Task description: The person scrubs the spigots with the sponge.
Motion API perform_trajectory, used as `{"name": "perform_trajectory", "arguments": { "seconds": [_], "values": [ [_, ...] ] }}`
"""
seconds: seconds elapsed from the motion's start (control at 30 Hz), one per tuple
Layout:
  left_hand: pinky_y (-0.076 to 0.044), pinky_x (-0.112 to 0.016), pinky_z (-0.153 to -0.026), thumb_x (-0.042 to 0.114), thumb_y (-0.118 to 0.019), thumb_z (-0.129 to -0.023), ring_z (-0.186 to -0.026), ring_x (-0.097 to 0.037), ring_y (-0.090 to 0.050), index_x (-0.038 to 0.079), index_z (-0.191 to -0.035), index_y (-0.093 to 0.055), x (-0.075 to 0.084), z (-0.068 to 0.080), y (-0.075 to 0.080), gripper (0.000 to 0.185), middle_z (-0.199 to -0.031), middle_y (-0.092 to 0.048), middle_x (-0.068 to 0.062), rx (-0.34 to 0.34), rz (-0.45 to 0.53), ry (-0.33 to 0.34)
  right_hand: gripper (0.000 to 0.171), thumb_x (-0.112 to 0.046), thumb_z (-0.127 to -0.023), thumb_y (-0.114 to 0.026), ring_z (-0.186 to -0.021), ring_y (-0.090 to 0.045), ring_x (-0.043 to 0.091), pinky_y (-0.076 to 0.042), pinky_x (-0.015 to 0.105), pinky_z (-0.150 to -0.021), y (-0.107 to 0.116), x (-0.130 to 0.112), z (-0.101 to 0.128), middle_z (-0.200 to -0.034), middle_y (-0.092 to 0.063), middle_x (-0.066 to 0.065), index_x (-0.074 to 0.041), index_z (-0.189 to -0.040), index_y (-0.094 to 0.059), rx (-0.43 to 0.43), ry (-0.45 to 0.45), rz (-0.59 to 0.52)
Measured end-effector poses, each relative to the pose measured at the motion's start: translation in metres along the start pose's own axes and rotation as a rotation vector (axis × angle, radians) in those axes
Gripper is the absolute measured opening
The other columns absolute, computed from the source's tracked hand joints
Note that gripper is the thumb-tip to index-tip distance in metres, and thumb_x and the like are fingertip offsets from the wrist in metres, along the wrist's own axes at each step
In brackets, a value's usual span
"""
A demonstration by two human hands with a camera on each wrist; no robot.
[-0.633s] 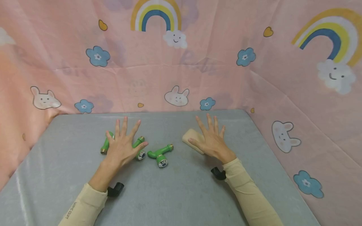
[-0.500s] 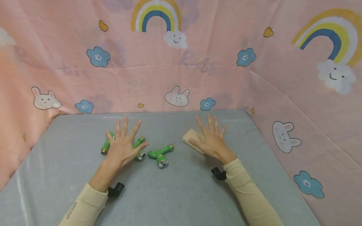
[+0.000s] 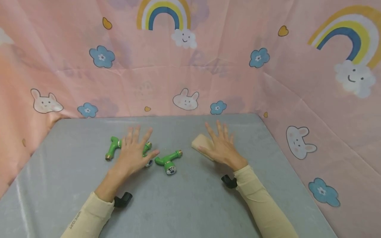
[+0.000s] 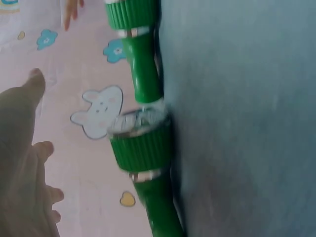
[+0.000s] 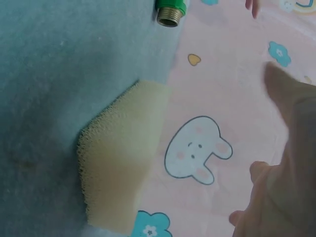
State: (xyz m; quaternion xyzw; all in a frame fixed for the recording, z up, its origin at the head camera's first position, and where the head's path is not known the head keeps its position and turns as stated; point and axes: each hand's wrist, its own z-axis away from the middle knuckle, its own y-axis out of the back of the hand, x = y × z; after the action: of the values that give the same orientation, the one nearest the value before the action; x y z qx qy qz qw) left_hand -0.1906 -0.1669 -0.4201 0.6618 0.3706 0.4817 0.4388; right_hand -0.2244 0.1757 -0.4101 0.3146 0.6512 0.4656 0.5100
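My left hand (image 3: 132, 155) hovers with spread fingers over two green taps and holds nothing. The left tap (image 3: 111, 149) shows most of its body, brass threaded end toward me. Much of the middle tap (image 3: 148, 147) is hidden behind that hand. A third green tap (image 3: 168, 162), with a ribbed silver-topped knob, lies to the right of the thumb. In the left wrist view a green knob (image 4: 143, 148) appears close beside the hand (image 4: 22, 163). My right hand (image 3: 223, 148), fingers spread, is above a beige sponge (image 3: 200, 142), apart from it in the right wrist view.
Everything lies on a grey table (image 3: 184, 205). A pink printed cloth (image 3: 220, 76) rises behind its far edge and along the right side. A black wrist camera (image 3: 123, 200) juts from the left sleeve, another (image 3: 229, 181) from the right.
My left hand has shifted slightly to the right, uncovering more of the left tap and covering more of the middle one. The right hand has barely moved. The head view has tilted a little.
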Motion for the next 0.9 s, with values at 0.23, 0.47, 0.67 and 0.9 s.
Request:
{"name": "perform_trajectory", "arguments": {
  "seconds": [0.23,0.47,0.67,0.9],
  "values": [
    [-0.023,-0.069,-0.120,0.051,-0.067,-0.094,-0.151,-0.048,-0.025,0.013,-0.156,-0.040,0.017,0.003,-0.012,0.077,-0.162,-0.034,-0.022,-0.014,-0.018,-0.125,0.093,-0.049,-0.094,-0.067,-0.152,-0.013,0.055,-0.024,0.079,-0.113,-0.008,0.006,-0.003,-0.166,-0.008,0.031,-0.018,-0.164,-0.015,-0.056,0.047,0.025],
    [-0.021,-0.071,-0.120,0.045,-0.061,-0.099,-0.146,-0.048,-0.037,0.006,-0.145,-0.053,0.027,0.009,-0.027,0.061,-0.148,-0.055,-0.019,-0.166,0.021,-0.148,0.075,-0.033,-0.098,-0.066,-0.120,-0.054,0.043,-0.050,0.059,-0.093,-0.016,0.010,0.000,-0.150,-0.042,0.032,-0.013,-0.160,-0.029,-0.138,0.071,0.023],
    [-0.017,-0.068,-0.122,0.044,-0.052,-0.104,-0.146,-0.045,-0.037,0.002,-0.143,-0.054,0.028,0.012,-0.030,0.057,-0.148,-0.054,-0.019,-0.260,0.026,-0.118,0.064,-0.020,-0.099,-0.064,-0.125,-0.054,0.044,-0.048,0.060,-0.099,-0.016,0.012,0.003,-0.145,-0.050,0.031,-0.007,-0.156,-0.037,-0.151,0.104,0.038],
    [-0.027,-0.066,-0.119,0.026,-0.063,-0.100,-0.129,-0.038,-0.051,0.000,-0.126,-0.065,0.027,0.014,-0.030,0.037,-0.125,-0.062,-0.018,-0.164,0.049,-0.170,0.064,-0.020,-0.099,-0.063,-0.111,-0.058,0.034,-0.050,0.052,-0.092,-0.012,0.009,0.004,-0.140,-0.055,0.027,-0.008,-0.157,-0.036,-0.138,0.123,0.023]
  ]
}}
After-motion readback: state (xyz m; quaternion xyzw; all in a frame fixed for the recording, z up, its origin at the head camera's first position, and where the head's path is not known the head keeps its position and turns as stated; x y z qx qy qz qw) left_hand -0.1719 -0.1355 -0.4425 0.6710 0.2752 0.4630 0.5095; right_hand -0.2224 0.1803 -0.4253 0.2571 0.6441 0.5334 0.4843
